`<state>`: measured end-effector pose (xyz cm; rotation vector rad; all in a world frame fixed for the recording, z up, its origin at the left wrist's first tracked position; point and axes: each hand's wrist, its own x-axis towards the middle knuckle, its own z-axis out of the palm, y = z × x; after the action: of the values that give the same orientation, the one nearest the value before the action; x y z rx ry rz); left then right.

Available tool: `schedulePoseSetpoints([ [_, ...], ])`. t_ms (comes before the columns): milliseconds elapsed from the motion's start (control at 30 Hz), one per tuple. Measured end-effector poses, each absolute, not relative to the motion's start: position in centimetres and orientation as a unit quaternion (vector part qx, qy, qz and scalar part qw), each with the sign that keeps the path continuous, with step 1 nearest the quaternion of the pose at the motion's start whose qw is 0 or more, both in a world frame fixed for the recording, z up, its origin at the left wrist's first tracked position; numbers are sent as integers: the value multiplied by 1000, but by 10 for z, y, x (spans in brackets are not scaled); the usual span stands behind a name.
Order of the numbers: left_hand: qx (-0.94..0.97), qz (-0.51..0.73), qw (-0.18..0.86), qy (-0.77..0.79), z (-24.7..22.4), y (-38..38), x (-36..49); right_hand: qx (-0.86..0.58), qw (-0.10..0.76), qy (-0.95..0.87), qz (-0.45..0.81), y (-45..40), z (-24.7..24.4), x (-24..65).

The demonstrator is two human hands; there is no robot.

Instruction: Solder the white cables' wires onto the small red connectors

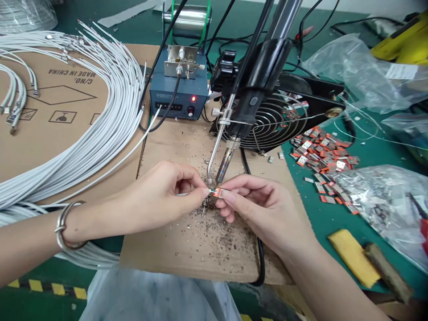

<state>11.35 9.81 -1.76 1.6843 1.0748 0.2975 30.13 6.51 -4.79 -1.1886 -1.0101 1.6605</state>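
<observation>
Just below the soldering iron (226, 164), my two hands meet. My left hand (170, 194) is closed in a pinch on the end of a white cable, mostly hidden by the fingers. Between thumb and fingers of my right hand (257, 200) is a small USB connector (218, 192) with an orange part and a metal shell. The cable's tip and the connector's orange end are close together; I cannot tell whether they touch. A bent metal solder feed tube (214, 158) comes down beside the iron's tip.
A blue solder feeder (179, 96) with a lit red light carries a solder spool (187, 20). White cables (110, 129) lie left on cardboard (160, 254) strewn with solder bits. Behind the iron is a fan (274, 120). Orange connectors (321, 151), plastic bags and a yellow sponge (353, 257) lie right.
</observation>
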Motion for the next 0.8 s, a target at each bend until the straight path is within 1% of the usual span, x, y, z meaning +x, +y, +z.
schedulePoseSetpoints([
  [167,722,105,511,454,-18,99,111,-485,414,-396,661,65,-48,301],
  [367,732,102,484,469,-13,101,111,-439,435,-369,694,65,-49,299],
  [800,719,107,500,470,-11,99,113,-427,449,-381,687,65,-49,301],
])
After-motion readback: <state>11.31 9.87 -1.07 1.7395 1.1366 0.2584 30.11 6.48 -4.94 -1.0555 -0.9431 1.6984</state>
